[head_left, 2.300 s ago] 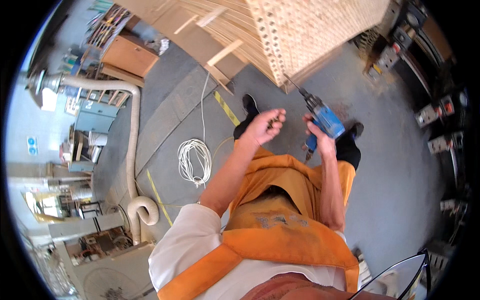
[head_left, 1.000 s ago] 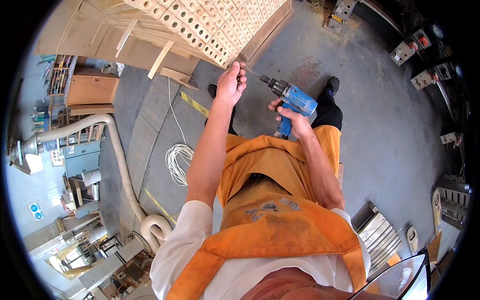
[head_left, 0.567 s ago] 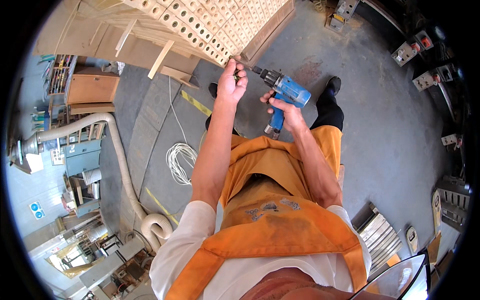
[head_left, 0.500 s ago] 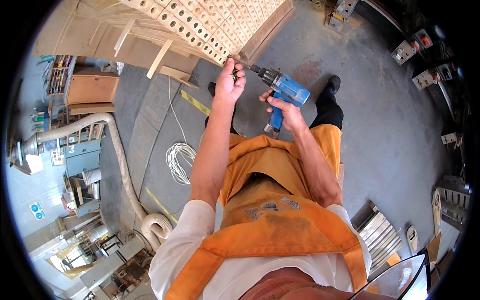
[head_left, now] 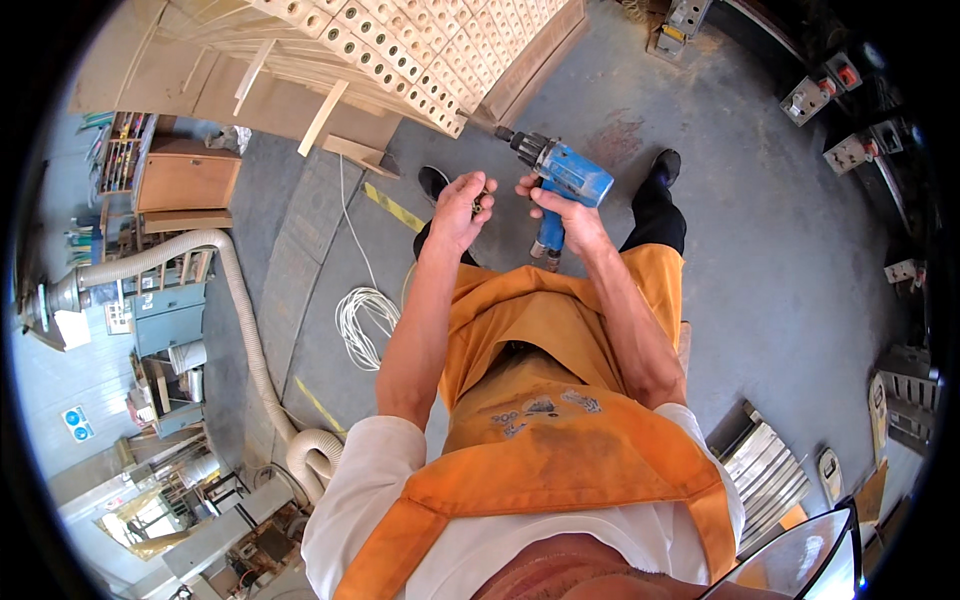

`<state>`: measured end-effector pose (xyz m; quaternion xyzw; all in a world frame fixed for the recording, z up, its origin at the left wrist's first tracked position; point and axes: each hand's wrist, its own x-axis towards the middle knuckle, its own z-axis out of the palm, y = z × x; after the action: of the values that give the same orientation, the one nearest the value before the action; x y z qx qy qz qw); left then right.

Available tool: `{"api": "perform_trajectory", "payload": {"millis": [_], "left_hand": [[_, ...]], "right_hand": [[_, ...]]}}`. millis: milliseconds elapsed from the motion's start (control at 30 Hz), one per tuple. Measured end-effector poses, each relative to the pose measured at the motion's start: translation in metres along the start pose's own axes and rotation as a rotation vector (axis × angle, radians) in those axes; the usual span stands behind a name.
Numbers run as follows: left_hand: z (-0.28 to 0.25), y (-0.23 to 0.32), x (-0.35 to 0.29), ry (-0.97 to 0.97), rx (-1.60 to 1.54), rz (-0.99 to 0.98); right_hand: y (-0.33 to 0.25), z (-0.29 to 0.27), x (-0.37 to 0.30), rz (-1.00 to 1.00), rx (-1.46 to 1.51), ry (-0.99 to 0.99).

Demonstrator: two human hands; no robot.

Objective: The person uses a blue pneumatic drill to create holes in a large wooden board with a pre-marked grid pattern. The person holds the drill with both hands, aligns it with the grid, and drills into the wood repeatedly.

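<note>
In my right hand is a blue power driver, its grip inside my curled fingers. A dark chuck and a thin bit point up-left toward the lower corner of a stack of pale wooden blocks with rows of round holes. Several holes near that corner hold dark metal ring-like inserts. My left hand is partly closed, palm up, below the corner and apart from the stack. Small brass-coloured metal pieces show between its fingers; most of them are hidden.
Wooden strips jut from the stack's left side. A coiled white cable lies on the floor left of my legs. Farther left runs a ribbed hose. Stacked grey bars sit at lower right, and switch boxes line the right.
My left hand has come down and away from the bit and the stack's corner. The driver has shifted slightly left, its bit now free of my left fingers.
</note>
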<state>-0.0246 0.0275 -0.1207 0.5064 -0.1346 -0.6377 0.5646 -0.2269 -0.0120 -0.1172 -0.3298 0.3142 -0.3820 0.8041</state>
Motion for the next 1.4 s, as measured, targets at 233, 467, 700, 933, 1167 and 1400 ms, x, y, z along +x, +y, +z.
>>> {"api": "perform_trajectory", "payload": {"millis": [233, 467, 700, 933, 1167, 1400], "left_hand": [[0.000, 0.029, 0.021, -0.043, -0.090, 0.089], [0.001, 0.024, 0.042, 0.000, -0.244, 0.074], [0.005, 0.025, 0.044, -0.057, -0.205, 0.106], [0.024, 0.028, 0.041, 0.012, 0.213, 0.091], [0.027, 0.024, 0.060, -0.007, -0.083, 0.120], [0.022, 0.024, 0.068, -0.076, -0.265, 0.120]], "right_hand": [[0.003, -0.009, 0.006, -0.067, -0.124, -0.021], [0.002, -0.005, -0.001, -0.017, -0.160, 0.006], [-0.006, -0.037, -0.024, 0.116, -0.111, -0.060], [0.000, -0.058, -0.024, 0.096, -0.037, -0.050], [0.008, -0.038, -0.014, 0.064, 0.014, 0.002], [0.013, -0.017, 0.006, 0.069, 0.127, 0.011]]}}
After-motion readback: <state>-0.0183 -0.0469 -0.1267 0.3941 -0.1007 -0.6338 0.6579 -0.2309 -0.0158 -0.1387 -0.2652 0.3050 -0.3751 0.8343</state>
